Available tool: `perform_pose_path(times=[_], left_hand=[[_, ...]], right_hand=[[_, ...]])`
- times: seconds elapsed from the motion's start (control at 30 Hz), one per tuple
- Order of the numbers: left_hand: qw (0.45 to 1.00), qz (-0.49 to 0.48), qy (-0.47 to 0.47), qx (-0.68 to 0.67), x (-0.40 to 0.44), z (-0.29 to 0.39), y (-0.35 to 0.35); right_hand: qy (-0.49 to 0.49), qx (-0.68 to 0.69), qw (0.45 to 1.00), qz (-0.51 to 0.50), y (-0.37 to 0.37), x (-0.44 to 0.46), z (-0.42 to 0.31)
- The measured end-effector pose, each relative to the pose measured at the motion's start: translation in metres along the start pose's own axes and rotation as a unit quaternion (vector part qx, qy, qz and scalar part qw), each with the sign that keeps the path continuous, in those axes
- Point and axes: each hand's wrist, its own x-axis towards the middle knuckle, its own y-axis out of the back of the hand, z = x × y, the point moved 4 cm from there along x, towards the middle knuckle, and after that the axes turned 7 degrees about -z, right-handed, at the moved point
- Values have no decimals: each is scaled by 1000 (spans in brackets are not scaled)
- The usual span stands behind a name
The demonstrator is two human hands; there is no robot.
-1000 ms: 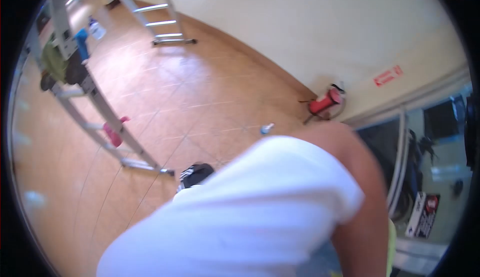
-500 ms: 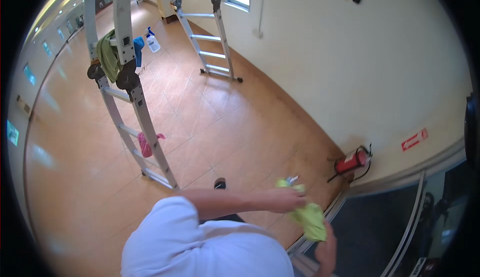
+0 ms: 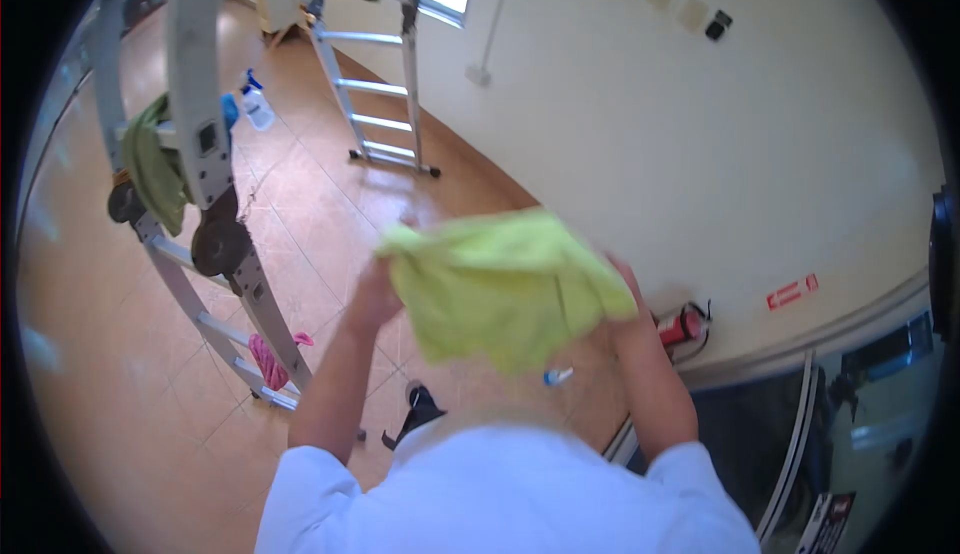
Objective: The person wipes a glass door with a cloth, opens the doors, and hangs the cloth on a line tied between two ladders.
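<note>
Your left hand [image 3: 373, 294] and right hand [image 3: 626, 289] grasp opposite ends of the lime cloth [image 3: 500, 289], fingertips partly hidden; it hangs between them above the floor [image 3: 330, 274], presumably held wide to open it out. Green rag [image 3: 158, 169] draped on the near ladder [image 3: 198, 84], likely for rung support.

Shirt [image 3: 520, 504]: white, plain, cloth lightly creased. Sleeves [image 3: 302, 497]: short, white, loose, hems above the elbows. Forearms [image 3: 335, 379]: bare. Footwear [image 3: 420, 404]: dark, partly visible below; finer detail too small to tell.
</note>
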Motion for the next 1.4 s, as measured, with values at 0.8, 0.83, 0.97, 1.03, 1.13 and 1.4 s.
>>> perform_pose_path(times=[0.8, 0.83, 0.97, 1.03, 1.13, 1.4], left_hand=[[667, 556, 308, 388, 57, -6, 178], [658, 573, 294, 390, 70, -3, 175], [720, 525, 241, 385, 129, 47, 121], [728, 478, 275, 408, 150, 71, 85], [595, 448, 382, 547, 168, 106, 51], [727, 596, -147, 307, 145, 127, 98]], right_hand=[[-13, -251, 967, -44, 200, 463, 116], [-39, -249, 965, -64, 199, 472, 99], [-39, -216, 956, -197, 191, 524, 44], [-33, -346, 906, -243, 171, 539, -8], [37, -529, 796, -292, 142, 557, -70], [-32, -153, 918, -364, 78, 641, -82]])
